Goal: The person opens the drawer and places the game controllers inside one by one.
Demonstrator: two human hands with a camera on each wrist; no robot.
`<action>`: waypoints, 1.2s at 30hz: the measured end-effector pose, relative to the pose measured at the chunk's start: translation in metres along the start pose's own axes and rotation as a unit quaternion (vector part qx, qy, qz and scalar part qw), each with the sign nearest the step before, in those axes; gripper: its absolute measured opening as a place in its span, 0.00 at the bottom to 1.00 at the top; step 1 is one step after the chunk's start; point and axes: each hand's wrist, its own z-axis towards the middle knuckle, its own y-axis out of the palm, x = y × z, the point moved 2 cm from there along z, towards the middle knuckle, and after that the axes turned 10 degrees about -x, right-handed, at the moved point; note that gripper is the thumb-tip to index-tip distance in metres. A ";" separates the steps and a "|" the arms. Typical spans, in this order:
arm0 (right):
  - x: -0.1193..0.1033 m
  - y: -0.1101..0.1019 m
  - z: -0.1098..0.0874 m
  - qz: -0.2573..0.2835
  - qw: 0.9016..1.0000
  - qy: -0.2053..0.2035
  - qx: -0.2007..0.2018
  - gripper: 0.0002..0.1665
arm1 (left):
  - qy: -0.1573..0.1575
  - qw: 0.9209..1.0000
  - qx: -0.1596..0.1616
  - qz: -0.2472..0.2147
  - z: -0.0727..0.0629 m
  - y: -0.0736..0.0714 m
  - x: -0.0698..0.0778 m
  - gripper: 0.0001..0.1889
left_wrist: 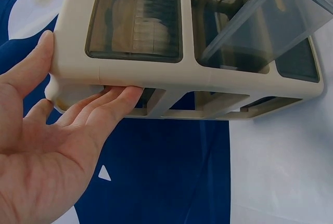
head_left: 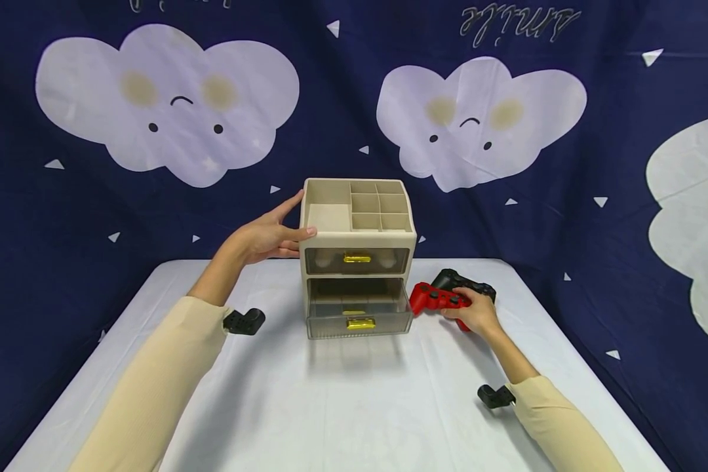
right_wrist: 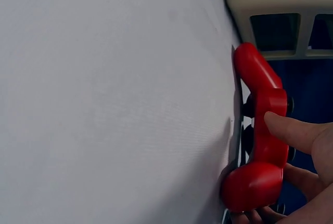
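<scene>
the right hand (head_left: 476, 312) pinched the red game controller (head_left: 444, 301), long axis left-to-right, just right of the pulled-out lower drawer (head_left: 330, 327) of the desktop organizer (head_left: 358, 241); the left hand (head_left: 264, 237), fingers spread, touched its left side.

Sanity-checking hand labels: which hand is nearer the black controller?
Right. The right hand grips the red controller beside the black controller; the left hand is across the organizer from it.

lower drawer (head_left: 330, 326) jutting forward, red controller (head_left: 438, 299) and black controller (head_left: 448, 279) crowding its right, passage across the near tabletop (head_left: 360, 419)
</scene>
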 end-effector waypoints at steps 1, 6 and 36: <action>0.000 0.000 0.000 -0.003 1.000 -0.004 0.002 0.40 | 0.001 1.000 0.001 0.001 0.000 0.000 0.000 0.53; 0.000 0.000 0.000 -0.015 1.000 -0.006 0.005 0.38 | 0.001 1.000 0.000 0.001 0.001 0.000 0.000 0.53; -0.001 0.000 -0.003 -0.036 0.999 0.010 -0.017 0.38 | 0.004 1.000 -0.003 0.003 0.002 0.001 -0.001 0.52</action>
